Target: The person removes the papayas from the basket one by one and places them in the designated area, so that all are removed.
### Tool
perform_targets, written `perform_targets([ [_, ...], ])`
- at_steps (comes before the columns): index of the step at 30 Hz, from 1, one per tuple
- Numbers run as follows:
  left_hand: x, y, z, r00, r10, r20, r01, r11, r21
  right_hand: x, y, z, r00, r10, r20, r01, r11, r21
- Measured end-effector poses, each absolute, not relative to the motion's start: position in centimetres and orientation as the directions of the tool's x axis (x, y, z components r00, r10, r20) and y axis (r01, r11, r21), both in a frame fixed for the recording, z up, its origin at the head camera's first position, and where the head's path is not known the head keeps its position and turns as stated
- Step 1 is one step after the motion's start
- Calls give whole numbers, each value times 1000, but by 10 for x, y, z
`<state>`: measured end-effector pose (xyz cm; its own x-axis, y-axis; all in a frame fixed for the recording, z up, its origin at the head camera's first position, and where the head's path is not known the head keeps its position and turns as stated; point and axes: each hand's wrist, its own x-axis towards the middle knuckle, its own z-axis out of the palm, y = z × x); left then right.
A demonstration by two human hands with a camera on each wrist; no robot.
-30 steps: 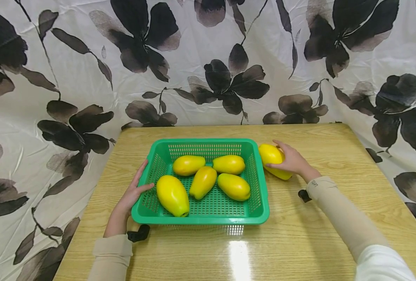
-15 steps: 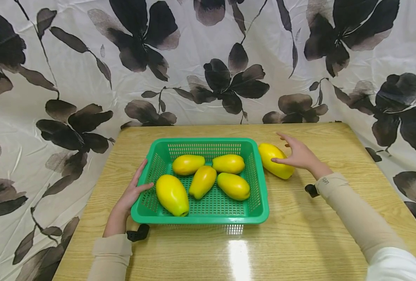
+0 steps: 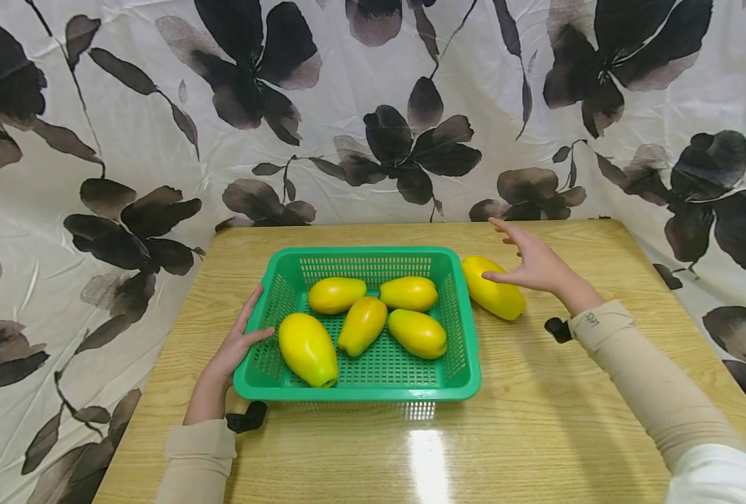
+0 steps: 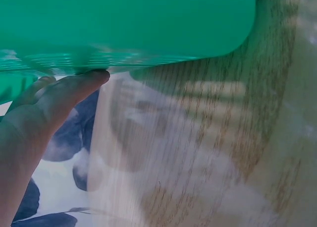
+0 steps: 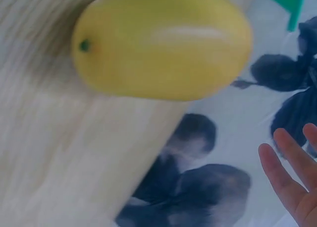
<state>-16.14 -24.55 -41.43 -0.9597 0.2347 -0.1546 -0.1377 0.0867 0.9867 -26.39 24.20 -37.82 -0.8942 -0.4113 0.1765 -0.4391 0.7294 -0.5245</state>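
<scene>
From the head view alone, we would find it hard to judge the right hand (image 3: 533,262), since its thumb overlaps the loose papaya (image 3: 505,301). The right wrist view shows fingers spread and apart from that fruit, with a small dark green stem mark (image 5: 84,45) on its end that the head camera misses. We see the fruit whole from above only in the head view, lying on its side on the wood-grain table (image 3: 347,462), just beside the right wall of the green plastic basket (image 3: 360,394).

The left hand (image 3: 237,346) has its fingers straight along the basket's left outer wall, thumb reaching over the rim. Our left wrist view adds a fingertip (image 4: 101,76) against the slotted part, beneath a smooth green surface; it shows us none of the fruit.

Counting, we get six papayas: five inside the basket, a large one (image 3: 307,350) at front left and four smaller ones (image 3: 363,325) grouped behind and to its right, plus the loose one outside. We count one basket, two hands and two black wrist devices (image 3: 246,418). Floral cloth (image 3: 322,161) hangs behind the table.
</scene>
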Motion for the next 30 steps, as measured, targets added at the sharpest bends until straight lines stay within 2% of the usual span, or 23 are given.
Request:
perform_targets([
  [10, -162, -245, -415, -962, 227, -150, -131, 98, 987, -255, 219, -353, -852, -477, 216, -517, 702, -490],
  [19, -162, -246, -417, -967, 212, -140, -116, 122, 986, -249, 197, -340, -770, -571, 285, -635, 646, -423],
  [30, -160, -246, -416, -963, 218, -156, -133, 118, 984, -241, 168, -324, -711, -635, 300, -698, 592, -402],
])
